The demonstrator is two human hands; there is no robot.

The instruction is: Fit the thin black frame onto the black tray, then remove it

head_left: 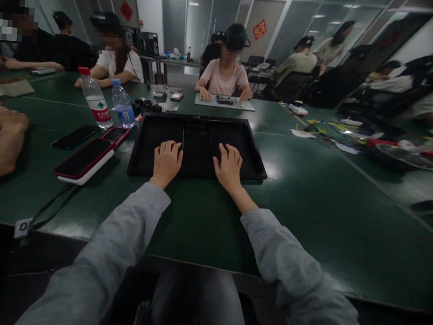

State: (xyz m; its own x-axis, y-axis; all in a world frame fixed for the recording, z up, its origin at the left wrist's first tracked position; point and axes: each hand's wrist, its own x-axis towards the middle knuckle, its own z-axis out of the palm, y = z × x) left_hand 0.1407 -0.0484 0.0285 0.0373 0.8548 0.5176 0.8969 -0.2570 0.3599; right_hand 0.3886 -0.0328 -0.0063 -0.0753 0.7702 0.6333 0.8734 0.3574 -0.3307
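Resting on black tray [200,125] | left hand [166,161], right hand [228,166] | hands apart, flat, empty

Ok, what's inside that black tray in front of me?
Both hands rest palm-down in the black tray: left hand and right hand. The bare floor around them looks dark and flat, with a divider down the middle. Whatever lies under the palms is hidden.

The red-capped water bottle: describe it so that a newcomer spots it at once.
On the green table, look left of the black tray under both hands. Two clear plastic bottles stand there upright; the red-capped water bottle is the taller, left one with a red-and-white label, while its neighbour has a blue cap.
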